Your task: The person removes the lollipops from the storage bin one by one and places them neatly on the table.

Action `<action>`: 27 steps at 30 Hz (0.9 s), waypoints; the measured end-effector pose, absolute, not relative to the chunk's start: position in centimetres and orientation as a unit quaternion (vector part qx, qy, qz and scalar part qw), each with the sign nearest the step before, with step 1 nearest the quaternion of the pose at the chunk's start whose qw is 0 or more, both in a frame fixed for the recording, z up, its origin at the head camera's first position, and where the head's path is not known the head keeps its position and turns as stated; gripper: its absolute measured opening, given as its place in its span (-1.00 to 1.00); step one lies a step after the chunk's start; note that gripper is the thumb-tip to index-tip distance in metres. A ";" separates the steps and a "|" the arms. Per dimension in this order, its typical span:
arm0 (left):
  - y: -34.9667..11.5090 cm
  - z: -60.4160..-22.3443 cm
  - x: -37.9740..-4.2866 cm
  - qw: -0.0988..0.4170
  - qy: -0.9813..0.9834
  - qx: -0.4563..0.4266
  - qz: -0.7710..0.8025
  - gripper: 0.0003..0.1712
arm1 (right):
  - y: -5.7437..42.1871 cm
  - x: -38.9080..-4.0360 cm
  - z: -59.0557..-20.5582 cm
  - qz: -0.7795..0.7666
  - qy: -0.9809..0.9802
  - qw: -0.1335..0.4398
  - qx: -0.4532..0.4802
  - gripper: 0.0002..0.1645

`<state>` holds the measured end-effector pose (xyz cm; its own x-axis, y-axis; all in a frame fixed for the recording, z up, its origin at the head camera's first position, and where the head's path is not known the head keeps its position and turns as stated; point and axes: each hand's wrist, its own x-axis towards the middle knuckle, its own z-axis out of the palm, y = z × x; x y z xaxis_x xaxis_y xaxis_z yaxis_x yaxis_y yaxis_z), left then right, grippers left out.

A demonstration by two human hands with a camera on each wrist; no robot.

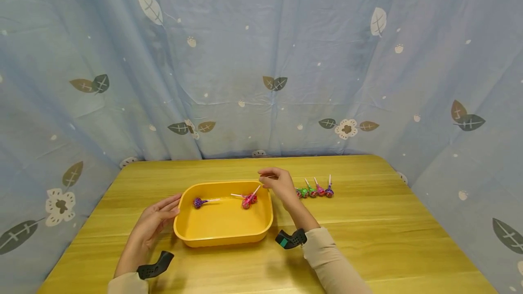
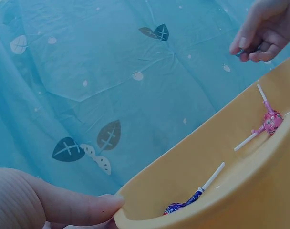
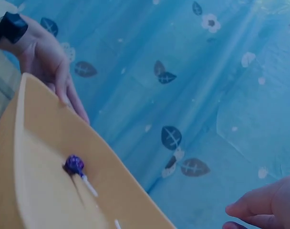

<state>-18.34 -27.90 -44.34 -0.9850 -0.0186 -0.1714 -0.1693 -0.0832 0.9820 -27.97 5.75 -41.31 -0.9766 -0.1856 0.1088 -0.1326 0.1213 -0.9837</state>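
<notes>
My left hand [image 1: 153, 219] rests against the left side of the yellow tray [image 1: 222, 242], its fingers straight and the thumb [image 2: 99, 207] at the rim. Over the tray's far right corner, my right hand [image 1: 279, 185] pinches a lollipop; a bit of white stick [image 1: 267, 177] shows at the fingers, and a small bluish part [image 2: 240, 52] appears at the fingertips in the left wrist view. Most of that lollipop is hidden by the hand. Inside the tray lie a purple lollipop [image 1: 198, 203] on the left and two pink lollipops [image 1: 246, 203] touching each other on the right.
Right of the tray, several lollipops stand in a row on the wooden table [image 1: 367, 235], among them a green lollipop [image 1: 312, 193], a pink lollipop [image 1: 320, 192] and a purple lollipop [image 1: 329, 192]. A blue patterned curtain [image 1: 229, 58] hangs behind the table.
</notes>
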 end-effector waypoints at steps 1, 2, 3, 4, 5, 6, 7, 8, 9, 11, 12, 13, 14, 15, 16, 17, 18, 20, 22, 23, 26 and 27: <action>-27.9 -44.3 -18.3 0.053 0.674 -0.070 0.733 -0.25 | 5.3 -28.0 -41.1 -0.659 0.743 0.029 -0.111 -0.70; -27.9 -44.3 -18.3 0.053 0.674 -0.070 0.733 -0.25 | 5.0 -28.0 -41.0 -0.664 0.737 0.037 -0.117 -0.69; -27.9 -44.3 -18.3 0.053 0.675 -0.070 0.733 -0.25 | 4.6 -28.1 -40.9 -0.668 0.733 0.045 -0.125 -0.68; -27.9 -44.3 -18.3 0.053 0.674 -0.074 0.733 -0.25 | 4.3 -28.2 -40.8 -0.670 0.729 0.053 -0.130 -0.67; -27.9 -44.3 -18.3 0.053 0.675 -0.073 0.733 -0.25 | 3.9 -28.2 -40.7 -0.674 0.724 0.060 -0.132 -0.67; -27.8 -44.3 -18.2 0.052 0.675 -0.073 0.732 -0.26 | 3.6 -28.3 -40.6 -0.676 0.722 0.065 -0.134 -0.68; -27.8 -44.2 -18.2 0.052 0.676 -0.073 0.732 -0.26 | 3.2 -28.3 -40.5 -0.677 0.719 0.070 -0.139 -0.68; -27.8 -44.2 -18.2 0.052 0.676 -0.074 0.731 -0.26 | 2.9 -28.4 -40.5 -0.678 0.717 0.075 -0.141 -0.69; -27.8 -44.2 -18.2 0.052 0.676 -0.077 0.731 -0.27 | 2.6 -28.2 -40.1 -0.677 0.718 0.081 -0.143 -0.69; -27.8 -44.2 -18.2 0.052 0.676 -0.077 0.731 -0.27 | 1.8 -28.4 -40.1 -0.675 0.718 0.092 -0.143 -0.70; -27.8 -44.3 -18.2 0.051 0.675 -0.077 0.732 -0.27 | 1.4 -28.4 -40.0 -0.674 0.718 0.099 -0.143 -0.71; -27.8 -44.3 -18.2 0.052 0.675 -0.077 0.732 -0.28 | 1.0 -28.5 -40.1 -0.673 0.718 0.109 -0.143 -0.70; -27.8 -44.3 -18.2 0.052 0.674 -0.078 0.733 -0.28 | 0.7 -28.6 -40.1 -0.672 0.717 0.118 -0.143 -0.70; -27.7 -44.4 -18.2 0.053 0.674 -0.077 0.732 -0.28 | 0.3 -28.6 -40.2 -0.670 0.718 0.127 -0.143 -0.70; -27.7 -44.4 -18.3 0.053 0.674 -0.077 0.733 -0.28 | -0.1 -28.9 -40.5 -0.669 0.717 0.133 -0.143 -0.70; -27.7 -44.4 -18.3 0.054 0.675 -0.077 0.732 -0.28 | -0.4 -28.9 -40.5 -0.670 0.715 0.142 -0.141 -0.71; -27.6 -44.3 -18.3 0.055 0.675 -0.077 0.732 -0.28 | -0.8 -28.9 -40.6 -0.669 0.715 0.148 -0.141 -0.71; -27.6 -44.3 -18.2 0.055 0.676 -0.077 0.731 -0.28 | -1.6 -28.9 -40.6 -0.669 0.713 0.160 -0.139 -0.72; -27.6 -44.2 -18.2 0.054 0.678 -0.075 0.729 -0.28 | -2.4 -28.9 -40.7 -0.669 0.711 0.169 -0.137 -0.74; -27.6 -44.2 -18.2 0.053 0.678 -0.074 0.729 -0.28 | -2.8 -28.9 -40.7 -0.667 0.711 0.174 -0.137 -0.75; -27.7 -44.2 -18.3 0.051 0.681 -0.068 0.728 -0.28 | -4.1 -28.9 -40.9 -0.661 0.713 0.186 -0.144 -0.78; -27.8 -44.3 -18.3 0.051 0.680 -0.068 0.728 -0.28 | -4.5 -28.8 -41.0 -0.656 0.715 0.190 -0.150 -0.79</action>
